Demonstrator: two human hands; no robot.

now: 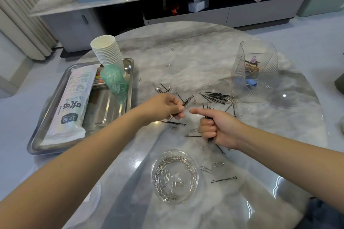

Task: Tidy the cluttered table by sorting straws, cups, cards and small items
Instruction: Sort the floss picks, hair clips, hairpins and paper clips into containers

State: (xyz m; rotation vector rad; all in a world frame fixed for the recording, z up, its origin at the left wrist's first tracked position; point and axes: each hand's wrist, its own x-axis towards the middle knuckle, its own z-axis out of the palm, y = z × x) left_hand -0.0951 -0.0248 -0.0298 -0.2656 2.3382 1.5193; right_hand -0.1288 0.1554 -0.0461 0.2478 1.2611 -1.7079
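Note:
Black hairpins (216,96) and silver paper clips (217,164) lie scattered over the round marble table (195,55). My left hand (165,107) pinches a few hairpins that stick out toward the upper right. Close beside it, my right hand (214,126) grips an upright bundle of hairpins in its fist, thumb stretched toward the left hand. A clear round dish (175,176) with several paper clips sits near the front edge, below both hands.
A steel tray (109,102) at the left carries a white straw pack (72,104), a stack of paper cups (108,52) and green plastic cups (113,80). A clear ribbed bin (255,69) at the right holds hair ties and small items. A cabinet stands behind.

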